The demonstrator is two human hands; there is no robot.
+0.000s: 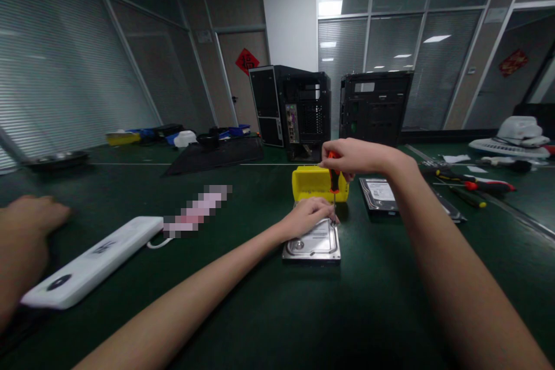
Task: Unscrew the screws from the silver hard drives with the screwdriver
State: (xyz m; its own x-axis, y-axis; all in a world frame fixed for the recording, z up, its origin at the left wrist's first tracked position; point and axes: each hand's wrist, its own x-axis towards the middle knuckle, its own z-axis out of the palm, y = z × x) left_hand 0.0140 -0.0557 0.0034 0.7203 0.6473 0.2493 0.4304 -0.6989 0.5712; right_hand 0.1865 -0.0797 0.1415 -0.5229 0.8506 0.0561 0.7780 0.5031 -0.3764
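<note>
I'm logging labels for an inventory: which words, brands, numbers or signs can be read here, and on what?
"福", it seems: red diamond on the door.
White box: dark marking, too blurred to read.
Near drive: label too small.
Far drive: label too small.
Second red diamond: too blurred.

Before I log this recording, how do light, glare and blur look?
Head view: dim overall, the green tabletop darkest near the bottom; head view: bright patches on the glass partition, glints on the hard drive; head view: another person's hand looks soft at the left edge, a pixelated patch hides detail, the screwdriver reads clearer.
</note>
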